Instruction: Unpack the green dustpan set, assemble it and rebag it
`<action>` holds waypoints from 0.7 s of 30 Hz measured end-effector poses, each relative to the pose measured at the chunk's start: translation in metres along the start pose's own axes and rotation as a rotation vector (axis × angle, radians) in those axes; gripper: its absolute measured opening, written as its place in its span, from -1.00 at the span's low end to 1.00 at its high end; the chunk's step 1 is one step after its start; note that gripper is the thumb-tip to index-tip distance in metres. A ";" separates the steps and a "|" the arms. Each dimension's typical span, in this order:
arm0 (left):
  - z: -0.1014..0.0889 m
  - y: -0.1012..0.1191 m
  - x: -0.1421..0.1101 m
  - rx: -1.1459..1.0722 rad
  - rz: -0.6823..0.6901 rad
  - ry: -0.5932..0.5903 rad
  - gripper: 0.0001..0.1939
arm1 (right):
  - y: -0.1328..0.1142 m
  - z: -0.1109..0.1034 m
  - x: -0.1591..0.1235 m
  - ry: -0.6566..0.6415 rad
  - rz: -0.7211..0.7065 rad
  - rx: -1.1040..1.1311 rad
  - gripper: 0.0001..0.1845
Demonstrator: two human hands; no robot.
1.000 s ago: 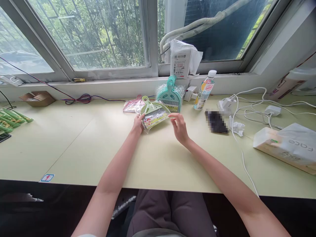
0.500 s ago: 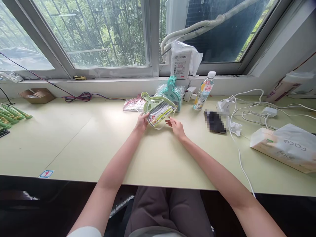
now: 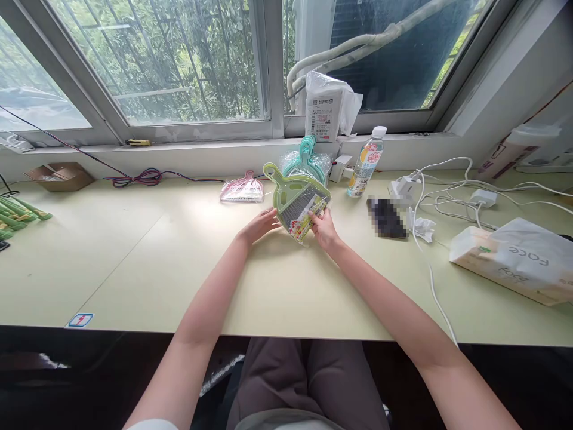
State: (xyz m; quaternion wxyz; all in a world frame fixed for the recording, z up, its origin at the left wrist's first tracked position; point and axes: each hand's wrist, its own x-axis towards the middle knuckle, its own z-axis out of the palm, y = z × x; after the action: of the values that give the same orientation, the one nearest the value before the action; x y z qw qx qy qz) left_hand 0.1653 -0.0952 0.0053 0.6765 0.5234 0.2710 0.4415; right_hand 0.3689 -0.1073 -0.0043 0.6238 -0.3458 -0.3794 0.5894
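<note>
With my right hand (image 3: 326, 231) I am grasping the green dustpan-and-brush set (image 3: 299, 203) by its near right part, thumb lying over the label. My left hand (image 3: 261, 226) is reaching its left edge; whether it is gripping, I cannot tell. The set is sitting just nearer than the teal dustpans (image 3: 306, 160), right of the pink dustpan set (image 3: 242, 189)

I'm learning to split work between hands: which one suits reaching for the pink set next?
Probably the left hand: it is nearer the pink set, while the right hand grips the green dustpan set.
</note>
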 end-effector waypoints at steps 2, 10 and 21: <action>-0.008 0.004 -0.001 0.054 0.002 0.010 -0.59 | -0.003 -0.004 0.000 -0.026 -0.017 -0.006 -0.47; -0.037 0.004 0.003 -0.021 0.044 0.300 -0.69 | -0.019 -0.003 -0.004 0.002 -0.037 -0.146 -0.51; -0.048 0.037 -0.012 0.206 0.109 0.384 -0.20 | -0.045 -0.018 0.002 -0.200 0.043 -0.343 -0.58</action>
State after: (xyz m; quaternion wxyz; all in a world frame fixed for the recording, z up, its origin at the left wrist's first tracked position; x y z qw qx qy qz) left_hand 0.1077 -0.0812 0.0247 0.5306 0.5100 0.4096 0.5390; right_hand 0.4062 -0.1083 0.0264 0.5022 -0.3947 -0.5270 0.5606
